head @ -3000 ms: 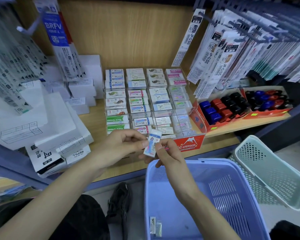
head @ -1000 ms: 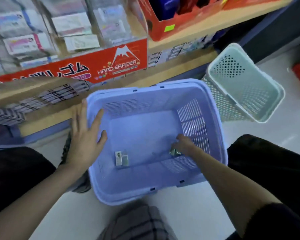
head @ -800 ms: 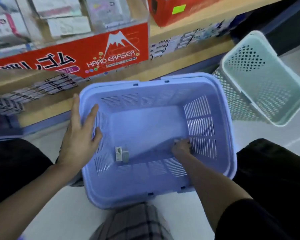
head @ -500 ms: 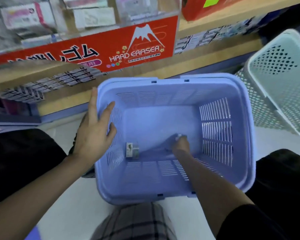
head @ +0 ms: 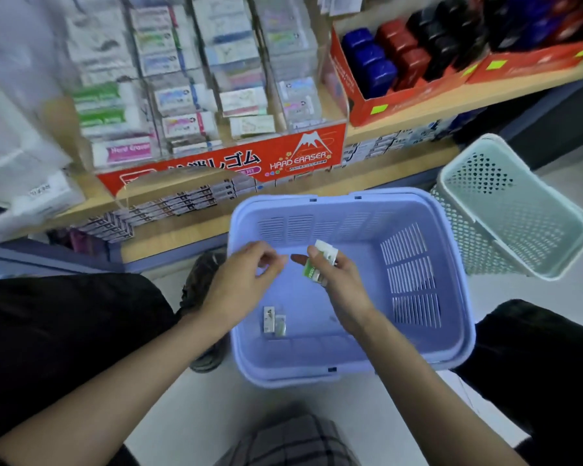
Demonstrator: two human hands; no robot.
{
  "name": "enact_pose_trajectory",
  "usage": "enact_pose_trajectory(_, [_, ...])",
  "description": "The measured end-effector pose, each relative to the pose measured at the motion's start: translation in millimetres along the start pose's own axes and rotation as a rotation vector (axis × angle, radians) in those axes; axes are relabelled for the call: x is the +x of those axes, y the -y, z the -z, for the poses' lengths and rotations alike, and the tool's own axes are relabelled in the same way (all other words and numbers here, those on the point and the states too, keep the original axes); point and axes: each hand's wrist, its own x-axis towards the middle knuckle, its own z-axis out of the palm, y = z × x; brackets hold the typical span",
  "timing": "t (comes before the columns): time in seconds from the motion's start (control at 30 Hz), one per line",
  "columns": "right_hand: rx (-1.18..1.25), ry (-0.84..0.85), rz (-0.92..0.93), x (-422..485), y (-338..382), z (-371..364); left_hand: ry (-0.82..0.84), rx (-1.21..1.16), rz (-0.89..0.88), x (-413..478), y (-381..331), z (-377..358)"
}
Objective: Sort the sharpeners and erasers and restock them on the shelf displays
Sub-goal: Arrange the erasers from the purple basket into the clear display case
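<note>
Presently the right hand [head: 339, 285] is raised above the middle of the lavender basket [head: 451, 331] and holds a white eraser with a green sleeve [head: 312, 270]. Its fingers [head: 332, 264] are curled round the eraser and the thumb is pressed against the near face. The white end of the eraser stands clear above the fingers. Whether the grip contains one eraser or two stacked cannot be told.

The left hand [head: 239, 280] is just beside it, also over the basket, apart from the eraser. Its fingers are loosely curled, thumb and forefinger close together, with nothing visible between them.

Two small packaged items [head: 274, 320] lie side by side, touching, on the basket floor near the left wall. Blur prevents telling whether they are erasers or sharpeners.

The basket sits on the pale floor in front of the wooden shelf [head: 418, 107]. On the shelf is a clear eraser display [head: 216, 163] with a red front panel reading "HARD ERASER". Its compartments hold rows of sleeved erasers in green, pink, blue and white. To the right of the display are red cartons [head: 411, 92] holding blue, red and black items, type unreadable. A lower shelf carries rows of small flat boxes [head: 169, 208].

A mint green basket [head: 552, 230] stands tilted just beside the lavender basket's far right corner.
</note>
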Motion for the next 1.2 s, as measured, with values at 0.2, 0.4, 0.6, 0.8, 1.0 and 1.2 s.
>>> enact_pose_trajectory(0.2, [0.204, 0.044, 0.044, -37.5, 17.4, -37.7, 0.227, -0.557, 0.110, -25.7, -40.5, 9.0])
enact_pose_trajectory(0.4, [0.370, 0.123, -0.009, -59.4, 36.0, -46.2, 0.155, -0.703, 0.201, -42.1, -47.2, 26.3])
enact_pose_trajectory(0.6, [0.346, 0.073, 0.087, -72.5, 40.9, -42.6, 0.074, -0.821, 0.249, -48.6, -50.3, 44.3])
enact_pose_trajectory(0.8, [-0.057, -0.226, 0.246, -73.7, 49.1, -31.9, 0.047, -0.733, 0.202, -42.6, -50.4, 66.1])
enact_pose_trajectory(1.0, [-0.031, -0.139, 0.333, -61.0, 92.7, -38.1, 0.044, -0.679, 0.137, -13.1, -68.5, 113.7])
enact_pose_trajectory(1.2, [-0.064, -0.005, 0.411, -37.3, 152.6, -53.9, -0.012, -0.670, 0.057, 26.9, -83.5, 161.6])
